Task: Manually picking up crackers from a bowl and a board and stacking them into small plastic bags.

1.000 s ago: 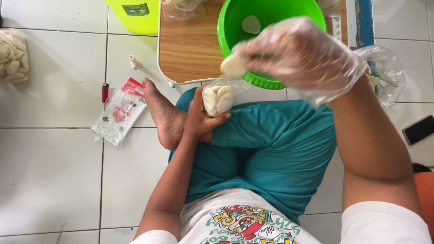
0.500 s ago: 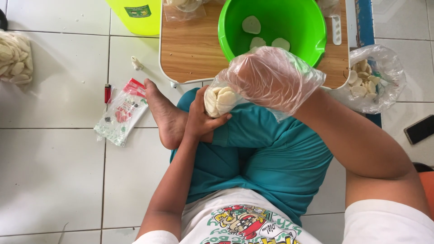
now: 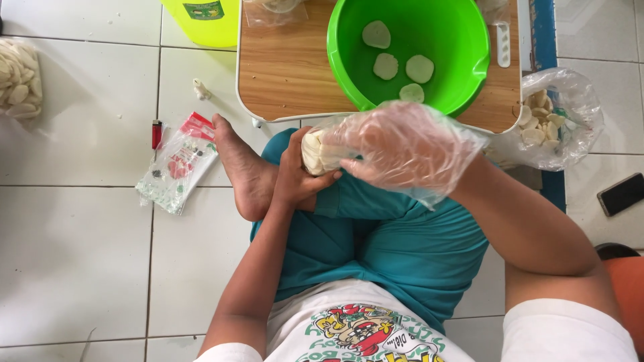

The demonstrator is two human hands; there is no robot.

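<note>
My left hand (image 3: 296, 175) grips a small clear bag stuffed with pale round crackers (image 3: 315, 153), held over my lap. My right hand (image 3: 396, 144), inside a loose clear plastic glove, rests against the top of that bag with its fingers curled on it. Just beyond, a green plastic bowl (image 3: 463, 80) stands on a low wooden table (image 3: 285, 67) and holds several pale round crackers (image 3: 386, 66).
A clear bag of crackers (image 3: 547, 121) lies right of the table, another (image 3: 19, 79) at far left. A stack of printed plastic bags (image 3: 178, 164), a red lighter (image 3: 156, 134), a yellow-green bin (image 3: 201, 19) and a phone (image 3: 620, 194) lie on the white tiles.
My gloved right hand came back from the green bowl carrying a cracker and lowered onto the bag in my left hand. The left hand stayed where it was.
</note>
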